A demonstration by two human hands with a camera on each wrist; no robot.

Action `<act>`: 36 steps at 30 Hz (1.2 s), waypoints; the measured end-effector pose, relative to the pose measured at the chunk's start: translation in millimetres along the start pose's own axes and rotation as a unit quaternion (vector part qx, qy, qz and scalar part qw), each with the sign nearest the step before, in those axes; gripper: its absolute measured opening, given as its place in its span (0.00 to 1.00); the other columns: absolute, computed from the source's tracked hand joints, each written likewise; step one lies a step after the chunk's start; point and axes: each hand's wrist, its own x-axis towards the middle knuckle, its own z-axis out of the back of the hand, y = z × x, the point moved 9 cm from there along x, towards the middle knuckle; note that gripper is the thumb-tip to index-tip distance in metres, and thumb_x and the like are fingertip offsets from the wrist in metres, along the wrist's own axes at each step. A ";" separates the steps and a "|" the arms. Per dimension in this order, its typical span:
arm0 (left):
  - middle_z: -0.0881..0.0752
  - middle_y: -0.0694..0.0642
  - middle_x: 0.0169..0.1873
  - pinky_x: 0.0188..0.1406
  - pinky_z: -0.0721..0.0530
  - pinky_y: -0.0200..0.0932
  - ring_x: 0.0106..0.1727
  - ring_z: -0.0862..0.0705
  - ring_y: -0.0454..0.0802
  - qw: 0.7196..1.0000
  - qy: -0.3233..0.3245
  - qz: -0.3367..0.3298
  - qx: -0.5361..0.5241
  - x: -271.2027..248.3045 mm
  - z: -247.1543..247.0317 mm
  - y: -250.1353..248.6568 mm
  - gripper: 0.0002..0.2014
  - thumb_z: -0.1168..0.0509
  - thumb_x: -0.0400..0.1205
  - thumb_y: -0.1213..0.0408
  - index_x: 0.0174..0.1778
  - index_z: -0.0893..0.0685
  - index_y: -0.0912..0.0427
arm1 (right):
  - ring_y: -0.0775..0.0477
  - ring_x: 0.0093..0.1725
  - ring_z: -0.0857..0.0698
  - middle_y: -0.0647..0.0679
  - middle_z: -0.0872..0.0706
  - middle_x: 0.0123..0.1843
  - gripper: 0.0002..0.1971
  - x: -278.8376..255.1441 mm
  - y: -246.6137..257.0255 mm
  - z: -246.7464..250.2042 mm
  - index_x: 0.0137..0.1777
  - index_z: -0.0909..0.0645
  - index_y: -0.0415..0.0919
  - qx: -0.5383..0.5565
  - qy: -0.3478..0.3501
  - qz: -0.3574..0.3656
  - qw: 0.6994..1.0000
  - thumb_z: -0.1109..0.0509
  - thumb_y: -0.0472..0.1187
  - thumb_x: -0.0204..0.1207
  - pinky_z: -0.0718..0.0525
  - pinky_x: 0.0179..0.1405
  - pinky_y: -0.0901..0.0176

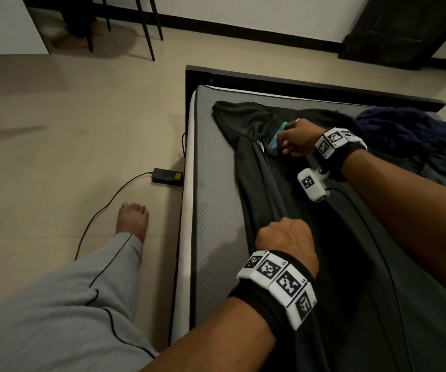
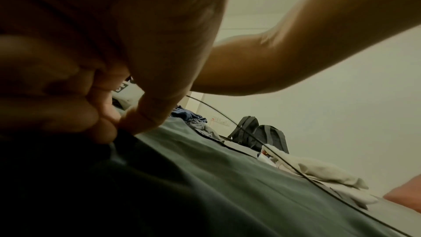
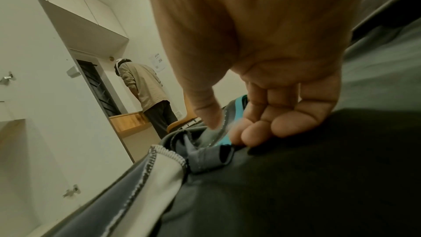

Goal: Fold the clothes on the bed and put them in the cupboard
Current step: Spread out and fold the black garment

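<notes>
A black garment [image 1: 307,210] lies spread along the bed [image 1: 211,183]. The left hand [image 1: 286,237] is fisted round a bunched fold at its near edge. Farther right, the right hand [image 1: 297,138] pinches the collar's teal-lined edge with curled fingers [image 3: 262,129].

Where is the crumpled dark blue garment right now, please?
In the head view, the crumpled dark blue garment lies on the grey mattress at far right, beyond the right hand.

A black power adapter [image 1: 167,176] lies on the tiled floor [image 1: 68,130] beside the bed, its cable trailing away. Two dark backpacks [image 2: 257,133] lean against the wall.
</notes>
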 end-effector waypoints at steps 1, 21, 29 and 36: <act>0.16 0.58 0.45 0.38 0.22 0.48 0.54 0.12 0.59 1.000 -0.009 0.001 -0.006 -0.3 2.2 0.5 0.12 0.33 0.83 0.61 0.36 0.27 0.56 | 0.50 0.35 0.15 0.45 0.12 0.42 0.14 -0.6 -0.8 -1.3 0.54 0.15 0.40 0.003 0.003 -0.004 1.000 0.25 0.50 0.77 0.17 0.33 0.59; 0.21 0.56 0.40 0.42 0.21 0.47 0.41 0.20 0.57 0.999 0.019 0.000 -0.038 -6.4 3.7 9.3 0.10 0.36 0.83 0.57 0.40 0.23 0.57 | 0.38 0.62 0.14 0.39 0.19 0.73 0.46 -16.9 8.6 44.5 0.84 0.33 0.50 -0.206 -0.098 0.082 0.970 0.16 0.36 0.68 0.13 0.56 0.49; 0.22 0.54 0.37 0.40 0.22 0.45 0.40 0.22 0.56 0.999 0.012 0.005 -0.041 -1.8 8.4 10.9 0.14 0.37 0.83 0.51 0.37 0.25 0.57 | 0.32 0.74 0.25 0.36 0.27 0.78 0.40 -19.2 4.2 43.6 0.85 0.37 0.50 -0.333 -0.119 0.012 0.935 0.24 0.43 0.75 0.22 0.70 0.38; 0.15 0.61 0.55 0.46 0.22 0.49 0.57 0.15 0.62 0.999 -0.010 -0.007 -0.035 4.7 7.0 11.0 0.15 0.36 0.86 0.50 0.55 0.16 0.58 | 0.36 0.87 0.43 0.41 0.40 0.88 0.39 -53.0 45.6 -32.1 0.88 0.42 0.51 -0.335 -0.026 0.251 0.908 0.39 0.64 0.80 0.43 0.85 0.35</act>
